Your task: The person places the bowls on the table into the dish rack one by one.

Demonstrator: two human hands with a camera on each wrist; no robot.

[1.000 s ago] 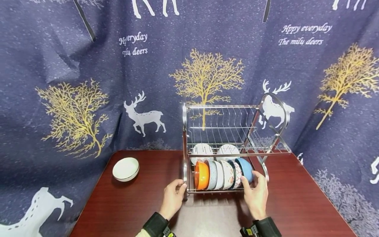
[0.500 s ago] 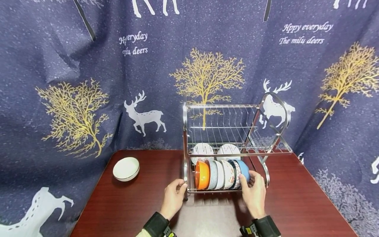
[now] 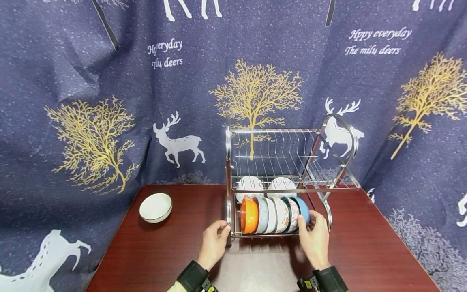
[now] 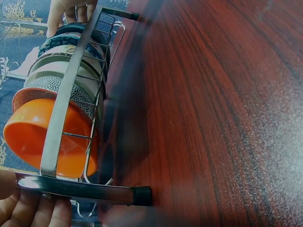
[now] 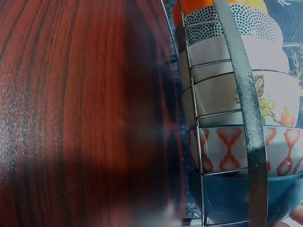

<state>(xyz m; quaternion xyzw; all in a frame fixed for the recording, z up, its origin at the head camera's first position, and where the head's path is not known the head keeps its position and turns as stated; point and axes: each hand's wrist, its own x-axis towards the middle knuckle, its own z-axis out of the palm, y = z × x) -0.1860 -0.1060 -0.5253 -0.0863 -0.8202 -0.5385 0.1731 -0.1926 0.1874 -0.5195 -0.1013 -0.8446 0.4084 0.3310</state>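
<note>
Carefully: my left grip (image 3: 214,242) clasps the rack (image 3: 229,170); right grip (image 3: 314,239) curls round the blue bowl (image 3: 302,209), which could slip sideways.

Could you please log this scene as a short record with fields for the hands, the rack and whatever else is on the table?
left hand: grips the front left post of the dish rack
right hand: holds the blue bowl at the right end of the row
lower tier: bowls on edge, orange bowl leftmost
behind the row: two white dishes
upper tier: no dishes visible
table: dark red wood; white bowl apart, far left
</note>
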